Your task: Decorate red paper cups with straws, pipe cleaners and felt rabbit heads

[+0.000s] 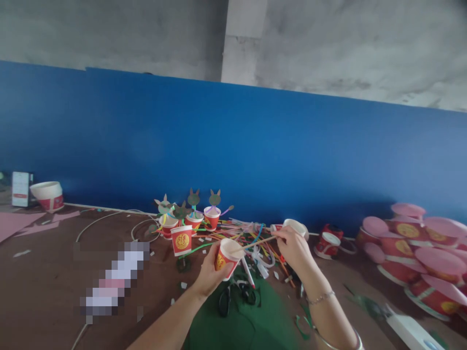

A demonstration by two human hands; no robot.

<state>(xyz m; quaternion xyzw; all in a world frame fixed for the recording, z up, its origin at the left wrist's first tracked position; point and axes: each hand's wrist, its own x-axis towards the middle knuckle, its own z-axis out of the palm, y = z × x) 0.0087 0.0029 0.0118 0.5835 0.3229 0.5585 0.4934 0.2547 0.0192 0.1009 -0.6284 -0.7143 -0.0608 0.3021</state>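
Note:
My left hand point(209, 274) grips a red paper cup point(228, 257) with a gold emblem, tilted with its white mouth toward the right. My right hand point(292, 248) pinches a thin tan stick point(257, 242) whose far end reaches into the cup's mouth. Below the cup lies a white pen with a red tip point(248, 272). Behind the hands is a heap of coloured pipe cleaners and straws point(251, 233).
Several red cups with green cat-shaped toppers point(193, 214) stand at the back by the blue wall. Cups with pink lids point(419, 248) pile up at right. Black scissors point(233, 296) rest on green felt point(248, 321). A white bowl point(47, 194) sits far left.

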